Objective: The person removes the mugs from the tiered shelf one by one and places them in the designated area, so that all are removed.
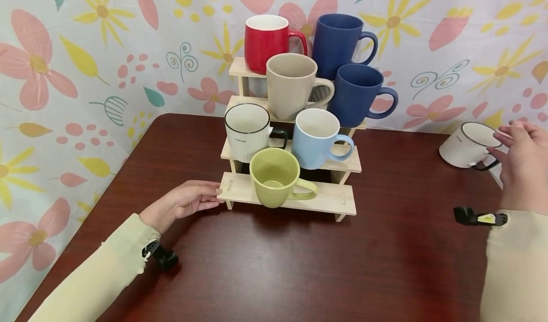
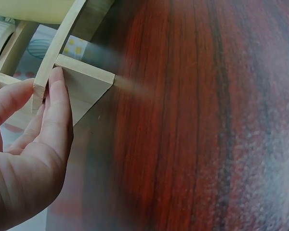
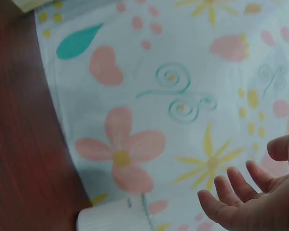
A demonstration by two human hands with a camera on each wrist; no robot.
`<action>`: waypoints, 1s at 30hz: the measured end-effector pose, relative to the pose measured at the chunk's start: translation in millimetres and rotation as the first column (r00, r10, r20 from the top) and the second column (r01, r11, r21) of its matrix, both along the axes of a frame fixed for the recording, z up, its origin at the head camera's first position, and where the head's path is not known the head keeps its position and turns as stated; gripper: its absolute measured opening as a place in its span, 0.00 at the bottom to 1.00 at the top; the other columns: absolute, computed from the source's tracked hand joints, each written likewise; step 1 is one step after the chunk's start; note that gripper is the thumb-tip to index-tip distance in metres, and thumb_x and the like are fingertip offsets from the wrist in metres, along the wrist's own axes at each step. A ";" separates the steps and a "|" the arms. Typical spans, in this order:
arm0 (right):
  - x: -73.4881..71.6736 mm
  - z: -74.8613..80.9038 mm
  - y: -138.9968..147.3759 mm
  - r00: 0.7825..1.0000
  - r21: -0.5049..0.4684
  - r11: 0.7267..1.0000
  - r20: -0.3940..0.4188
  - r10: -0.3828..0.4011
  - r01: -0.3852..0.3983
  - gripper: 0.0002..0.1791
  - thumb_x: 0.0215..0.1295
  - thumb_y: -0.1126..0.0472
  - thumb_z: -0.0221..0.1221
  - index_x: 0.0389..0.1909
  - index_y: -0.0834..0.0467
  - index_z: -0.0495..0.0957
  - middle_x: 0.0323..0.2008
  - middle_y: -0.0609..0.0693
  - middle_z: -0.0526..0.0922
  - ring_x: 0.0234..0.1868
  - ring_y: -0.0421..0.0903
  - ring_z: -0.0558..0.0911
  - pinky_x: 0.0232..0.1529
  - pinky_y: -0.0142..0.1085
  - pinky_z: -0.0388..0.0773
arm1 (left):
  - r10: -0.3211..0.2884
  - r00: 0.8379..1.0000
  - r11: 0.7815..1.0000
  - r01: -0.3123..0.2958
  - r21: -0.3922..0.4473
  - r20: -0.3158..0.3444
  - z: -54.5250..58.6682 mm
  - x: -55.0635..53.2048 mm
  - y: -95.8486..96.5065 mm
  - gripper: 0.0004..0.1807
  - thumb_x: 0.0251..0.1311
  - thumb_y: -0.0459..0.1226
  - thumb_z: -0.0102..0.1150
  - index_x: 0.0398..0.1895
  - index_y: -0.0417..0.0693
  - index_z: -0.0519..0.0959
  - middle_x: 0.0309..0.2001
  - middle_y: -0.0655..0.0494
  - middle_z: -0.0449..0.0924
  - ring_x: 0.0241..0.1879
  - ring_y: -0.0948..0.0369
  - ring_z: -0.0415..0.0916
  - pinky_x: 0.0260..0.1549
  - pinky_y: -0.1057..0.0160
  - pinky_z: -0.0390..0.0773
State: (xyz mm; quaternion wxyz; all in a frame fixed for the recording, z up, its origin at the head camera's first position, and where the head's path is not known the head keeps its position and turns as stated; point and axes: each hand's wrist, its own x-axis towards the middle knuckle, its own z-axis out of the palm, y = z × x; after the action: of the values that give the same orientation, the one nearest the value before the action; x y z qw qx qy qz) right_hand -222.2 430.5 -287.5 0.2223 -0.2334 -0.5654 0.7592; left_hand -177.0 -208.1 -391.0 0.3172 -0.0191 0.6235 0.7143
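Observation:
My left hand (image 1: 194,200) pinches the left end of the lowest board of a stepped wooden rack (image 1: 327,196); the left wrist view has the thumb on one face and fingertips on the other. On that board sits a green mug (image 1: 274,181), tilted forward. At the far right, a white ribbed mug with a black rim and handle (image 1: 464,146) stands on the table. Beside it hovers my right hand (image 1: 522,155), fingers loosely bent with nothing in them. A gap shows between that hand (image 3: 255,197) and the mug (image 3: 115,216) in the right wrist view.
Higher steps hold another white mug (image 1: 246,139), a light blue mug (image 1: 314,143), a beige mug (image 1: 288,86), a red mug (image 1: 265,46) and two dark blue mugs, one upper (image 1: 336,43) and one lower (image 1: 355,98). A flower-patterned cloth (image 1: 180,32) hangs behind the dark wooden table (image 1: 299,274).

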 end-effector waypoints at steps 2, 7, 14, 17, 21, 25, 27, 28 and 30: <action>5.9 2.0 -7.4 0.998 -0.006 0.999 -0.047 0.041 -0.042 0.05 0.77 0.56 0.55 0.48 0.49 0.69 0.40 0.40 0.77 0.44 0.34 0.78 0.23 0.24 0.79 | 0.017 1.000 0.999 -0.017 -0.043 0.006 3.0 1.6 4.0 0.35 0.69 0.31 0.56 0.74 0.23 0.56 0.35 0.63 0.87 0.38 0.70 0.85 0.45 0.73 0.86; 21.5 3.1 -23.5 0.976 0.009 0.991 -0.169 0.136 -0.136 0.05 0.74 0.60 0.58 0.46 0.53 0.74 0.40 0.43 0.80 0.43 0.37 0.79 0.26 0.24 0.82 | 0.039 0.999 0.997 -0.038 -0.065 0.020 8.0 3.5 8.3 0.33 0.72 0.29 0.50 0.75 0.23 0.53 0.33 0.63 0.87 0.36 0.70 0.85 0.43 0.74 0.86; 41.8 1.6 -46.2 0.889 0.048 0.948 -0.334 0.312 -0.314 0.04 0.75 0.66 0.55 0.45 0.60 0.78 0.42 0.48 0.85 0.42 0.39 0.85 0.32 0.26 0.86 | 0.046 0.999 0.996 -0.045 -0.072 0.017 6.6 1.6 9.7 0.33 0.72 0.28 0.49 0.75 0.21 0.52 0.33 0.63 0.86 0.36 0.71 0.84 0.42 0.74 0.86; 47.1 -1.9 -61.4 0.839 0.076 0.920 -0.386 0.383 -0.385 0.07 0.75 0.69 0.53 0.47 0.63 0.79 0.44 0.49 0.85 0.44 0.40 0.86 0.35 0.27 0.87 | 0.045 0.999 0.996 -0.044 -0.080 0.009 7.4 2.2 9.9 0.33 0.72 0.28 0.49 0.75 0.21 0.53 0.33 0.63 0.86 0.36 0.71 0.84 0.43 0.74 0.86; 54.9 -12.0 -86.4 0.797 0.142 0.895 -0.412 0.441 -0.422 0.09 0.75 0.71 0.52 0.50 0.63 0.78 0.46 0.50 0.83 0.46 0.41 0.85 0.39 0.26 0.87 | 0.044 0.999 0.995 -0.044 -0.085 0.000 8.7 3.2 10.4 0.33 0.72 0.29 0.50 0.75 0.21 0.53 0.33 0.64 0.86 0.36 0.71 0.84 0.43 0.74 0.86; 63.8 -20.3 -104.5 0.763 0.224 0.871 -0.420 0.491 -0.437 0.10 0.76 0.71 0.51 0.50 0.63 0.78 0.46 0.50 0.83 0.47 0.40 0.85 0.44 0.25 0.87 | 0.051 0.999 0.995 -0.050 -0.087 0.004 8.3 2.5 11.2 0.33 0.72 0.28 0.50 0.75 0.21 0.53 0.33 0.64 0.86 0.36 0.71 0.84 0.42 0.74 0.86; 68.1 -21.6 -110.2 0.752 0.259 0.858 -0.412 0.514 -0.444 0.10 0.75 0.72 0.51 0.51 0.63 0.79 0.47 0.50 0.84 0.48 0.40 0.85 0.46 0.24 0.86 | 0.050 0.999 0.995 -0.050 -0.088 0.005 8.5 2.4 11.2 0.33 0.72 0.28 0.50 0.75 0.21 0.53 0.33 0.64 0.86 0.36 0.71 0.84 0.42 0.74 0.86; 70.1 -21.9 -112.8 0.748 0.269 0.852 -0.408 0.523 -0.449 0.11 0.76 0.72 0.51 0.51 0.63 0.79 0.47 0.50 0.85 0.48 0.39 0.85 0.47 0.24 0.86 | 0.049 0.999 0.995 -0.049 -0.089 0.005 8.5 2.5 11.3 0.33 0.72 0.28 0.50 0.75 0.21 0.53 0.33 0.64 0.86 0.36 0.71 0.84 0.42 0.74 0.86; 74.2 -22.5 -118.3 0.742 0.269 0.845 -0.404 0.535 -0.463 0.12 0.75 0.73 0.50 0.51 0.64 0.79 0.46 0.50 0.86 0.47 0.40 0.86 0.48 0.24 0.86 | 0.048 0.999 0.995 -0.048 -0.088 0.003 8.6 2.8 11.2 0.33 0.72 0.29 0.49 0.75 0.21 0.53 0.33 0.64 0.86 0.36 0.71 0.84 0.42 0.74 0.86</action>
State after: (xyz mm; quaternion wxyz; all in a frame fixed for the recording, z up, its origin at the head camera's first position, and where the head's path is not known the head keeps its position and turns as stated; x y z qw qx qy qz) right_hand -148.0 312.2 -310.1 0.1560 0.1330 -0.5928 0.7788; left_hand -174.2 -197.0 -382.4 0.3005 -0.0500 0.6530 0.6934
